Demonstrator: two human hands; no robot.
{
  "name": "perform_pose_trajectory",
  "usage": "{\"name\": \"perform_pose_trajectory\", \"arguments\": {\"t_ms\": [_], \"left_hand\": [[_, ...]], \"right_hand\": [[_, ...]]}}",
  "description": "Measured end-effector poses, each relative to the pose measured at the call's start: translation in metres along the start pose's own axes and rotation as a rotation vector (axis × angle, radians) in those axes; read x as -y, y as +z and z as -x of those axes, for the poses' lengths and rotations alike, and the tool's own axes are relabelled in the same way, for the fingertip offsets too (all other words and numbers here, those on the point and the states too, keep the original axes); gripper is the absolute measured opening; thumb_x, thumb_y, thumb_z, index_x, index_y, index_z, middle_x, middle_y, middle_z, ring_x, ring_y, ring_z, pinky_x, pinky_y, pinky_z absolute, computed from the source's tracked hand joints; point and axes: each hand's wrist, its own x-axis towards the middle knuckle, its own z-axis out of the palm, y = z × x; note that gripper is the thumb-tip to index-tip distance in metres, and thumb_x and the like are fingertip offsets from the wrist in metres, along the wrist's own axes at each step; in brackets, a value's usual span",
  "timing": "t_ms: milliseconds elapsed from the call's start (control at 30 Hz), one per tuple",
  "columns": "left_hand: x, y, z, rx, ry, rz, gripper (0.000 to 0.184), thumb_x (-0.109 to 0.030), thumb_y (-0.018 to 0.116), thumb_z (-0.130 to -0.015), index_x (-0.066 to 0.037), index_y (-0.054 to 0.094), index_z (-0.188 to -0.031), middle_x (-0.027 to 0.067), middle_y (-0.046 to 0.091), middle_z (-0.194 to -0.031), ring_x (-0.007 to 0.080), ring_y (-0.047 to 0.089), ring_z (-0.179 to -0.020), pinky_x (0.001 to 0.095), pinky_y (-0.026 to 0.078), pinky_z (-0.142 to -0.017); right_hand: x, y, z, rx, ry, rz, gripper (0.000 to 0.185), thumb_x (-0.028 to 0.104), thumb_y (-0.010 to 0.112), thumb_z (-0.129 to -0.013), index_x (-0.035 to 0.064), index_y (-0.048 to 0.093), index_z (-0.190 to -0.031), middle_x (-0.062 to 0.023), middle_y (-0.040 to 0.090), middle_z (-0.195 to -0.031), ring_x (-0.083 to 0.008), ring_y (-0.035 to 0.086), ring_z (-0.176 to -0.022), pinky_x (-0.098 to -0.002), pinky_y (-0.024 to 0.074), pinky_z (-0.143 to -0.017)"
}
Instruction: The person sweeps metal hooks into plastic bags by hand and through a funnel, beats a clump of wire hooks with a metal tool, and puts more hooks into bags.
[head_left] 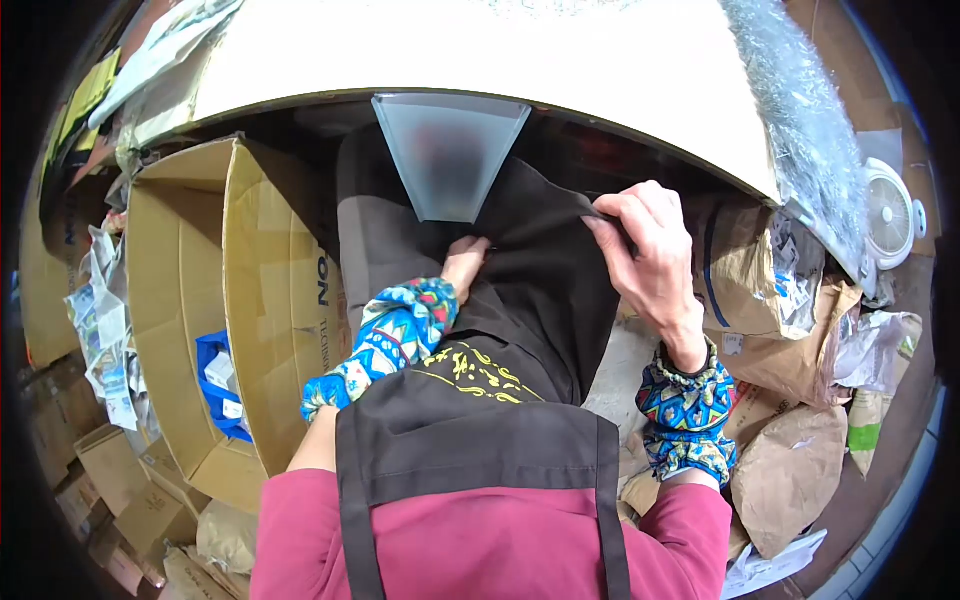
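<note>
The black apron (pixel 555 290) with yellow lettering lies over my lap. My right hand (pixel 645 250) pinches its upper right edge between thumb and fingers and holds the cloth raised. My left hand (pixel 465 265) is down in the folds near the middle of the apron. Most of its fingers are hidden by the dark cloth, so its grip does not show. Just above the left hand, a frosted translucent chute-like piece (pixel 450 165) hangs from the table's edge.
A bright white table (pixel 480 50) curves across the front. To the left stands an open cardboard box (pixel 180 300) with a blue bag (pixel 222 385) inside. Brown paper bags (pixel 790 480) crowd the right side, below a white fan (pixel 888 215) and clear plastic wrap (pixel 800 120).
</note>
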Motion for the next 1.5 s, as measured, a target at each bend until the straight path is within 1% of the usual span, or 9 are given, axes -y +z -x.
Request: {"name": "perform_pose_trajectory", "arguments": {"t_ms": [167, 300, 433, 667, 800, 933, 1067, 1233, 1500], "left_hand": [[-0.009, -0.016, -0.002, 0.433, -0.195, 0.674, 0.024, -0.025, 0.055, -0.096, -0.004, 0.064, -0.104, 0.0092, 0.069, -0.100, 0.0190, 0.065, -0.088, 0.0303, 0.053, -0.079], [-0.027, 0.003, 0.011, 0.176, -0.209, 0.849, 0.019, -0.021, 0.053, -0.097, -0.005, 0.063, -0.097, 0.0090, 0.068, -0.095, 0.0209, 0.065, -0.088, 0.0344, 0.054, -0.079], [-0.001, -0.010, -0.011, 0.402, -0.140, 0.803, 0.014, -0.014, 0.050, -0.094, -0.005, 0.060, -0.092, 0.0118, 0.065, -0.089, 0.0249, 0.063, -0.083, 0.0383, 0.053, -0.078], [-0.056, -0.087, 0.055, 0.474, -0.361, 1.063, 0.020, -0.013, 0.053, -0.093, 0.004, 0.062, -0.095, 0.0150, 0.066, -0.098, 0.0280, 0.063, -0.091, 0.0378, 0.053, -0.082], [-0.077, -0.154, 0.102, 0.536, -0.396, 1.174, 0.016, -0.012, 0.056, -0.093, 0.002, 0.061, -0.097, 0.0169, 0.066, -0.101, 0.0257, 0.065, -0.095, 0.0384, 0.055, -0.087], [-0.232, -0.150, 0.132, 0.516, 0.180, 0.829, 0.020, -0.016, 0.056, -0.095, 0.001, 0.062, -0.105, 0.0137, 0.066, -0.104, 0.0201, 0.065, -0.093, 0.0340, 0.055, -0.079], [-0.316, -0.136, 0.089, -0.473, 1.152, -0.483, 0.031, -0.016, 0.056, -0.094, -0.002, 0.058, -0.121, 0.0110, 0.065, -0.109, 0.0254, 0.061, -0.104, 0.0365, 0.051, -0.086], [-0.331, -0.104, 0.024, -0.341, 1.603, -0.968, 0.029, -0.016, 0.062, -0.086, -0.004, 0.062, -0.112, 0.0155, 0.061, -0.117, 0.0344, 0.057, -0.107, 0.0474, 0.042, -0.098], [-0.284, -0.134, 0.076, -0.434, 1.360, -0.869, 0.017, -0.012, 0.064, -0.087, -0.001, 0.059, -0.100, 0.0164, 0.058, -0.113, 0.0331, 0.057, -0.105, 0.0400, 0.047, -0.090]], "right_hand": [[0.001, -0.003, 0.009, -0.081, 0.112, -0.096, 0.014, 0.000, 0.073, -0.075, 0.0052, 0.064, -0.085, -0.0074, 0.058, -0.077, -0.0256, 0.054, -0.074, -0.0357, 0.0427, -0.068], [0.018, -0.012, 0.010, -0.064, -0.029, -0.133, 0.023, -0.003, 0.077, -0.067, 0.0044, 0.064, -0.085, -0.0087, 0.059, -0.077, -0.0266, 0.055, -0.071, -0.0358, 0.0441, -0.066], [0.013, -0.018, 0.015, -0.092, -0.024, -0.173, 0.027, -0.006, 0.076, -0.064, 0.0032, 0.065, -0.087, -0.0101, 0.059, -0.077, -0.0276, 0.057, -0.072, -0.0356, 0.0462, -0.065], [-0.076, -0.022, 0.035, 0.047, 0.278, 0.534, 0.034, 0.010, 0.065, -0.085, 0.0042, 0.060, -0.118, -0.0133, 0.059, -0.106, -0.0306, 0.056, -0.096, -0.0405, 0.0434, -0.082], [-0.070, -0.010, 0.031, 0.021, 0.299, 0.083, 0.030, 0.004, 0.069, -0.082, 0.0024, 0.064, -0.111, -0.0139, 0.064, -0.103, -0.0319, 0.060, -0.095, -0.0389, 0.0476, -0.080], [-0.049, 0.003, -0.024, -0.036, 0.103, -0.093, 0.027, -0.001, 0.069, -0.079, 0.0020, 0.066, -0.106, -0.0123, 0.065, -0.099, -0.0306, 0.061, -0.092, -0.0378, 0.0490, -0.079], [-0.053, 0.023, -0.088, -0.039, -0.096, 0.013, 0.027, 0.002, 0.069, -0.080, 0.0054, 0.066, -0.106, -0.0114, 0.062, -0.107, -0.0315, 0.057, -0.101, -0.0410, 0.0457, -0.086], [-0.088, 0.064, -0.161, -0.093, -0.014, 0.107, 0.024, 0.008, 0.063, -0.086, 0.0078, 0.063, -0.109, -0.0117, 0.060, -0.107, -0.0320, 0.054, -0.105, -0.0433, 0.0437, -0.089], [-0.078, 0.073, -0.158, 0.021, -0.021, 0.039, 0.040, 0.014, 0.057, -0.094, 0.0017, 0.053, -0.131, -0.0232, 0.051, -0.134, -0.0406, 0.042, -0.131, -0.0523, 0.0314, -0.109]]}}
